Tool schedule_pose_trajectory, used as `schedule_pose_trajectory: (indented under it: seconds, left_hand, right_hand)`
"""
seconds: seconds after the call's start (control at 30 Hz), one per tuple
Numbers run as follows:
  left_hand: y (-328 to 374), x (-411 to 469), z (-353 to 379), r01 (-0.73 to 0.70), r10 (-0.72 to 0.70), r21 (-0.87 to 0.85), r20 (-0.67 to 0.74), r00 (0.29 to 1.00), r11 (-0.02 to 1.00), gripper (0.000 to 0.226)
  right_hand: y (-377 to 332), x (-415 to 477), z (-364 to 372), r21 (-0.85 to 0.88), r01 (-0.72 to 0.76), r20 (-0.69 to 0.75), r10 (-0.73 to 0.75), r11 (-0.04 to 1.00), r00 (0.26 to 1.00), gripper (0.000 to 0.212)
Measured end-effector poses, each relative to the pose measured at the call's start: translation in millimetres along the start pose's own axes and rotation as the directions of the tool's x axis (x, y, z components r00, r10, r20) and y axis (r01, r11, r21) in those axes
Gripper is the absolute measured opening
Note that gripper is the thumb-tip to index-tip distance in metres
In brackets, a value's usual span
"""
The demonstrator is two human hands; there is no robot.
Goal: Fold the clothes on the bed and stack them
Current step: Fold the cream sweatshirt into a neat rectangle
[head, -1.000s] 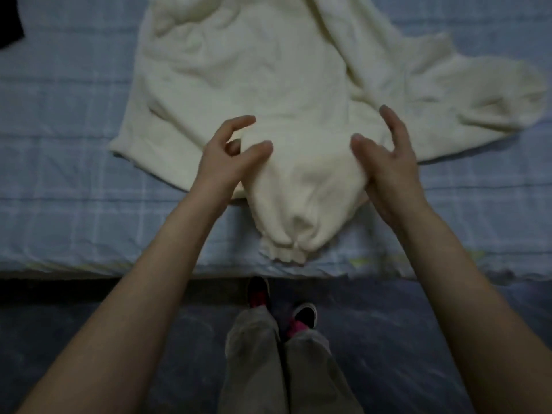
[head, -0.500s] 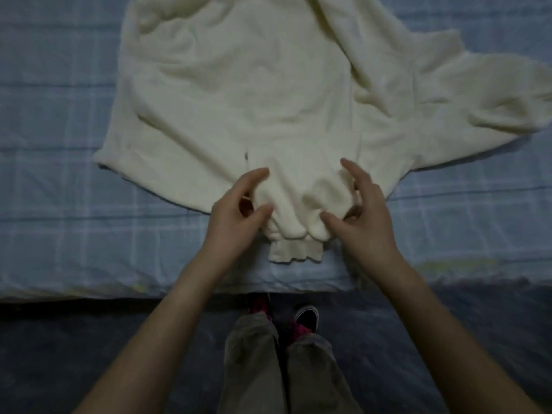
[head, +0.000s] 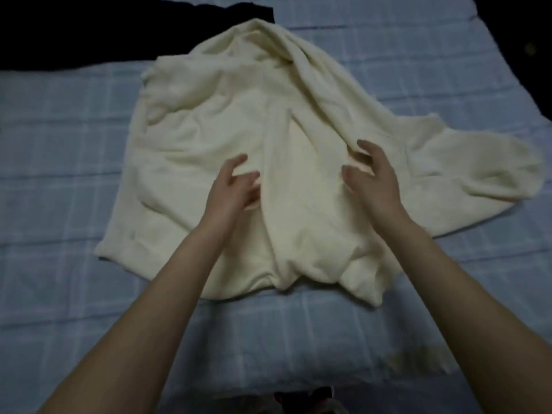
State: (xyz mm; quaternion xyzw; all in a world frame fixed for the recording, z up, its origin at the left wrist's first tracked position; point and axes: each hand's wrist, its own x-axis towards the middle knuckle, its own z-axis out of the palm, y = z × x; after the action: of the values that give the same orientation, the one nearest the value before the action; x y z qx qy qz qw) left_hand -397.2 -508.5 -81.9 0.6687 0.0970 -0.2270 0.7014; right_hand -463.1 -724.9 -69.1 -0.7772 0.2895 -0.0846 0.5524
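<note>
Items in view: one cream sweater [head: 206,138], one dark garment [head: 119,31] at the far left, one bed [head: 56,150] with a blue checked sheet, and two hands, namely one left hand [head: 233,189] and one right hand [head: 373,177].

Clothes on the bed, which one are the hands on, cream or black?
The cream garment in the middle; the left hand and right hand both reach onto it. The black garment lies at the far left, with no hand on it.
</note>
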Motion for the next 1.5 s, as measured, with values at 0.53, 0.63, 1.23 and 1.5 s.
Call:
schedule_pose_trajectory:
  seconds: [0.53,0.63,1.23,1.5]
  left_hand:
    - [-102.3,-101.5,-31.2,-0.579,0.451,0.647,0.378,0.809,0.497,0.012]
    - [-90.9,-108.5,-52.0,-0.550,0.442,0.604,0.337,0.832,0.576,0.013]
    - [-113.1,-135.5,-16.3,-0.183,0.113,0.907,0.150,0.982,0.380,0.048]
    - [-95.1,-124.8,-44.1,-0.187,0.273,0.718,-0.005,0.962,0.671,0.026]
  right_hand:
    - [93.5,-138.8,-61.6,-0.317,0.191,0.176,-0.140,0.929,0.974,0.076]
    - [97.7,-122.4,-110.2,-0.293,0.175,0.198,-0.120,0.940,0.973,0.084]
    - [119.7,-129.9,-117.0,-0.348,-0.059,0.247,0.152,0.935,0.957,0.073]
    - [77.1,-119.5,-64.1,-0.508,0.316,0.265,-0.204,0.801,0.942,0.061]
